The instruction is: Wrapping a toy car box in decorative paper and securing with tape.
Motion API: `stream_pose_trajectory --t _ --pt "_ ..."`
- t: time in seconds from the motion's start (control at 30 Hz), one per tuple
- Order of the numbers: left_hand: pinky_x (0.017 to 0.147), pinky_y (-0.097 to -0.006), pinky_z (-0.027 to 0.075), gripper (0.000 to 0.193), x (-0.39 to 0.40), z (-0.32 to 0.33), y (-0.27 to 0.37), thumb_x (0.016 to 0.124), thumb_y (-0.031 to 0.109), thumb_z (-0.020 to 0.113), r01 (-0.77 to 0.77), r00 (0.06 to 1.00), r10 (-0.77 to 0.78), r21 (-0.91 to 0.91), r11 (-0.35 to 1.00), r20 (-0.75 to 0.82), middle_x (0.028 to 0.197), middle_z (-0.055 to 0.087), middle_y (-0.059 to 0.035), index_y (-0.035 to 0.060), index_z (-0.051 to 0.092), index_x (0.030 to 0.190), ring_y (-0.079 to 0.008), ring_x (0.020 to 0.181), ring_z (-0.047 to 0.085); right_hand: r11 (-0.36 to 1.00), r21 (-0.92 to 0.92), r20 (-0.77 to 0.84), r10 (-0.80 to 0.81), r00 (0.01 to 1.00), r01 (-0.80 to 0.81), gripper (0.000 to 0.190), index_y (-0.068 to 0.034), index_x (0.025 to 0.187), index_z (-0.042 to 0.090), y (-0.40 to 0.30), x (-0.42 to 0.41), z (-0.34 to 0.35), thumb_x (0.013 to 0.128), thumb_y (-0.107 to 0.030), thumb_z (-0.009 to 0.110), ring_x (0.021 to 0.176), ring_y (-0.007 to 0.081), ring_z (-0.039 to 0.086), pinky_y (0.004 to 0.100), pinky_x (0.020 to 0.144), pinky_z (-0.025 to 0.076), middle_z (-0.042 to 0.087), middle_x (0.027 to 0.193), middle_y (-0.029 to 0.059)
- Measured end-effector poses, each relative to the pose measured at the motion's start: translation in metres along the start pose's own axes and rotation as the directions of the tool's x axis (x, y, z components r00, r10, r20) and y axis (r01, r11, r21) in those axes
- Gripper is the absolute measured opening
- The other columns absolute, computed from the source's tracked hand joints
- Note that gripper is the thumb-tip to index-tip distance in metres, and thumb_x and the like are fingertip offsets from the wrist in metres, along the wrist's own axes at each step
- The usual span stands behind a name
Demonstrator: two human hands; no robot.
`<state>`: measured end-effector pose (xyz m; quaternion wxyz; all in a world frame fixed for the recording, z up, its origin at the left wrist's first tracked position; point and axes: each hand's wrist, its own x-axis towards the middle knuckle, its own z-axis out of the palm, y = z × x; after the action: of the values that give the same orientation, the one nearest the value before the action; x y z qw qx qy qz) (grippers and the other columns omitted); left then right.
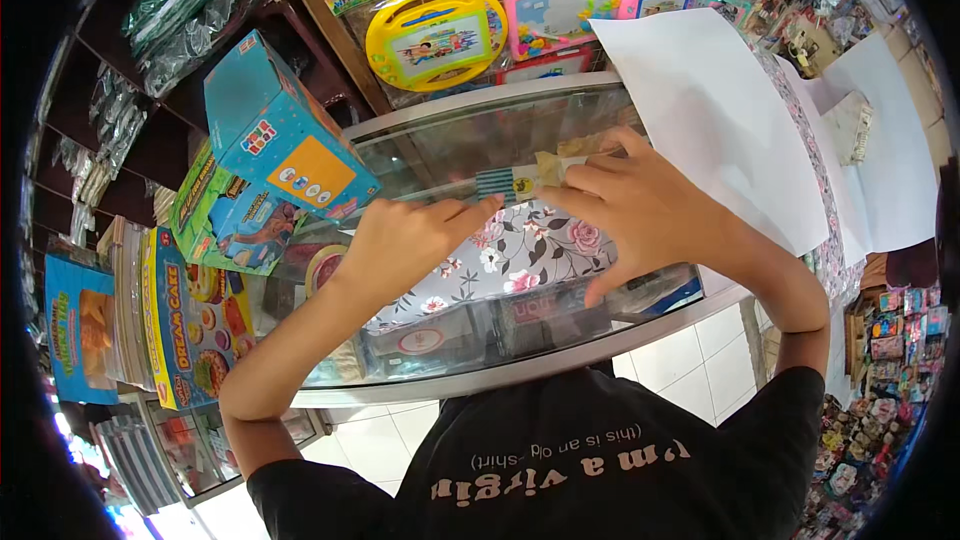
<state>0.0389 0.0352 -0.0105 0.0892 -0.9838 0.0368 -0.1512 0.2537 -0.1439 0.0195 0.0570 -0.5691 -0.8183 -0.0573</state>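
A piece of grey-white floral paper point(517, 247) with pink roses covers a flat, long shape on the glass display counter point(450, 382). My left hand point(409, 240) has its fingers drawn together at the paper's far edge, fingertips on that edge. Over the right end of the paper, my right hand point(630, 199) spreads its fingers; the index fingertip meets the far edge and the thumb hangs near the front side. Just beyond the paper lie a teal-striped item point(493, 184) with a yellow mark and a crumpled tan piece point(551, 166), partly hidden by my right hand.
Large white-backed sheets point(712, 127) with floral faces rise at the right. Toy boxes point(292, 135) stand at the left, beside a stacked cake-toy box point(199, 315). A tape roll point(326, 266) sits near my left wrist. Drawing boards point(439, 37) hang behind the counter.
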Motion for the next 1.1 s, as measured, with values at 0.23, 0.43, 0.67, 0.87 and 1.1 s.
stream_pose_trajectory --t 0.23,0.43,0.67,0.87,1.1 --pt "0.049 -0.0281 0.049 0.055 -0.008 -0.008 -0.003 0.077 0.011 0.059 -0.008 0.998 0.008 -0.005 1.000 0.064 0.088 0.068 0.0042 0.0224 0.059 0.130 -0.0137 0.058 0.064 0.997 -0.076 -0.022 0.016 1.000 -0.018 0.082 -0.011 0.124 0.060 -0.007 -0.003 0.005 0.059 -0.058 0.078 0.090 0.0154 0.058 0.0426 0.091 0.030 0.055 0.093 0.0017" --pt "0.052 -0.0262 0.050 0.050 -0.028 -0.022 -0.011 0.075 0.009 0.062 -0.024 0.997 0.023 0.009 1.000 0.075 0.082 0.061 0.0024 0.0168 0.061 0.125 -0.0132 0.063 0.063 0.996 -0.077 0.009 0.036 0.999 -0.035 0.081 -0.012 0.126 0.059 -0.007 -0.003 0.009 0.061 -0.055 0.079 0.086 0.0147 0.057 0.0426 0.088 0.030 0.054 0.093 0.0011" --pt "0.070 -0.0289 0.056 0.045 -0.050 -0.034 -0.017 0.075 0.007 0.062 0.041 0.998 -0.035 -0.137 0.990 0.052 0.100 0.069 -0.0037 0.0122 0.065 0.120 -0.0181 0.081 0.067 0.997 -0.059 0.037 0.052 0.998 -0.050 0.087 -0.018 0.134 0.054 -0.010 -0.001 0.006 0.059 -0.052 0.082 0.085 0.0176 0.059 0.0423 0.087 0.029 0.053 0.093 0.0011" --pt "0.078 -0.0303 0.057 0.035 -0.066 -0.033 -0.028 0.075 0.007 0.061 0.051 0.998 -0.043 -0.221 0.974 0.041 0.105 0.071 -0.0064 0.0081 0.070 0.109 -0.0214 0.092 0.069 0.996 -0.063 0.052 0.071 0.996 -0.068 0.078 -0.018 0.129 0.060 -0.015 -0.002 0.004 0.060 -0.047 0.083 0.091 0.0184 0.059 0.0408 0.087 0.030 0.057 0.097 0.0021" --pt "0.078 -0.0325 0.057 0.032 -0.083 -0.042 -0.042 0.076 0.007 0.061 0.067 0.996 -0.051 -0.251 0.966 0.067 0.100 0.071 -0.0077 0.0088 0.071 0.106 -0.0236 0.091 0.069 0.997 -0.051 0.057 0.063 0.996 -0.060 0.078 -0.015 0.128 0.061 -0.015 0.000 0.004 0.060 -0.047 0.082 0.090 0.0188 0.059 0.0396 0.085 0.030 0.056 0.096 0.0027"
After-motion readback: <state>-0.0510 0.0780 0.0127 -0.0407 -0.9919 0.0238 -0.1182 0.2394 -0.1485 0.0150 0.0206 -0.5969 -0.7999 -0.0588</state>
